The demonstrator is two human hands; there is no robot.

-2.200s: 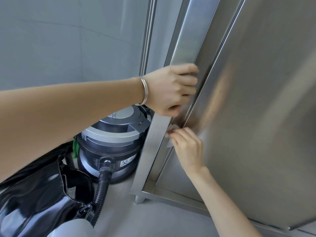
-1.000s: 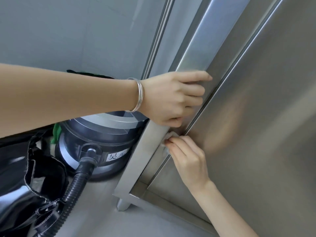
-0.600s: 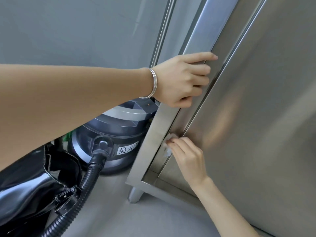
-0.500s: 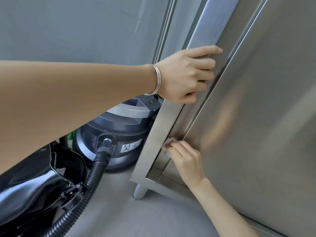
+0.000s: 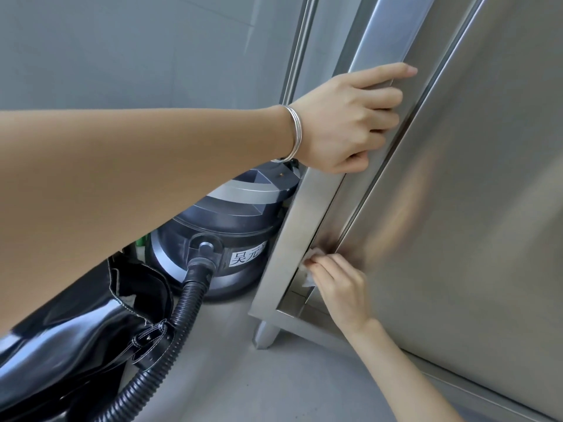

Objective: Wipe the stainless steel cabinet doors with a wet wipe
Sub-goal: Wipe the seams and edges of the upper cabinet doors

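crumpled white wet wipe [image 5: 311,254] against brushed steel door [image 5: 463,214]

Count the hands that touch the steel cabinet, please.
2. The left hand rests high on the corner post. The right hand presses the wipe against the left edge of the door, lower down.

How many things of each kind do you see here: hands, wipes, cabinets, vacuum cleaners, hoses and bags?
hands: 2, the left hand and the right hand
wet wipe: 1
cabinet: 1
vacuum cleaner: 1
hose: 1
black bag: 1
Total: 7
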